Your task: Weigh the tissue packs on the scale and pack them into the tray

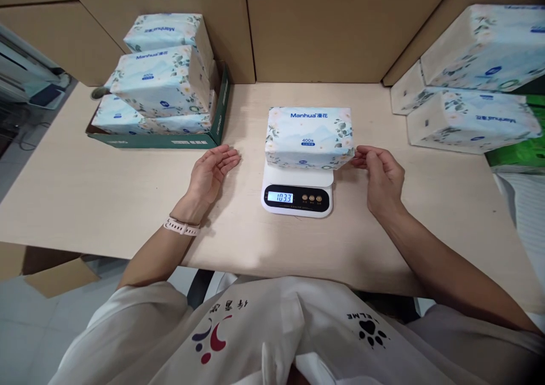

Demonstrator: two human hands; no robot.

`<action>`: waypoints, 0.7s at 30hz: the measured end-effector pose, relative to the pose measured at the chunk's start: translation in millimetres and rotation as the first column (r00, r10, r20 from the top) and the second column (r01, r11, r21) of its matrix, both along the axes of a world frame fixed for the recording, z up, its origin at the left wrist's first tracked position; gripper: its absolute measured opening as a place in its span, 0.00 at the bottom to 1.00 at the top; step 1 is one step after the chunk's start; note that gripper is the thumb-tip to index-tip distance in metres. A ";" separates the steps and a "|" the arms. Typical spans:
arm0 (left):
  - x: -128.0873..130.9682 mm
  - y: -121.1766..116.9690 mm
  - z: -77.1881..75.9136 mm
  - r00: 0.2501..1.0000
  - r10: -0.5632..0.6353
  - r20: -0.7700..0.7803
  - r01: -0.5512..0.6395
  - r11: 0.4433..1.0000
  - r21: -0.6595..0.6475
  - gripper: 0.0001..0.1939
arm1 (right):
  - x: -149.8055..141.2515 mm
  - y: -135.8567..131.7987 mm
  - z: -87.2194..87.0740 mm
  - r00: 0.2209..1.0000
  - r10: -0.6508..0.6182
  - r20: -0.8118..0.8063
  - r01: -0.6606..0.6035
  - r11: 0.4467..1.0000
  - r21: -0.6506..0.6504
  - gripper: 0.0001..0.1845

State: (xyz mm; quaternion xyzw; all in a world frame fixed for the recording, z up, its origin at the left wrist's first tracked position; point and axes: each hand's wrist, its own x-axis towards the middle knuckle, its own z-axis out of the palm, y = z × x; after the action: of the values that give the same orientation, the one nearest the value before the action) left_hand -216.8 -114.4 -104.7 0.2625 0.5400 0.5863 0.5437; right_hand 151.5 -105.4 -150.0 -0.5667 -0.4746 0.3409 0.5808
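Note:
A pack of tissues (309,137), light blue and white with printed flowers, lies on a white digital kitchen scale (297,202). The scale's lit display reads about 103.3. To the left of the scale, my left hand (212,172) rests on its side, fingers loosely extended, holding nothing. My right hand (380,175) is beside the pack's lower right corner, its fingers partly bent and the thumb apart. Its fingertips are at the pack's edge; whether they touch it I cannot tell.
At the back left, a green open carton (164,141) holds several stacked tissue packs (159,81). More tissue packs (472,118) are piled at the right, beside a green package (517,149). Tall cardboard (315,27) walls in the table's back. An opened cardboard box (62,277) is on the floor, lower left.

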 end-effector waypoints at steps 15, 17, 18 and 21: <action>2.1 -1.8 1.4 0.999 -0.018 -0.046 0.020 0.999 0.041 0.09 | -0.8 -0.7 -0.8 1.000 -0.022 -0.011 0.022 0.998 0.057 0.21; 8.0 -5.0 6.8 0.985 -0.056 -0.165 0.075 0.991 0.109 0.13 | 0.1 -4.9 3.9 0.997 -0.027 0.068 0.020 0.995 0.101 0.24; 12.8 -5.9 8.9 0.968 -0.091 -0.234 0.128 0.981 0.147 0.15 | 0.8 -6.5 6.3 0.991 -0.022 0.129 0.007 0.993 0.115 0.25; 32.6 -1.6 9.1 0.888 -0.259 -0.380 0.347 0.919 0.186 0.24 | 1.1 -5.4 10.4 0.962 0.028 0.272 -0.057 0.993 0.099 0.28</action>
State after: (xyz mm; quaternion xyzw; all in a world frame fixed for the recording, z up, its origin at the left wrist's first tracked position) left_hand -184.2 -116.0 -95.7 0.5097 0.5016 0.5008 0.4876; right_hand 152.5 -110.7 -139.6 -0.5659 -0.5791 0.2471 0.5323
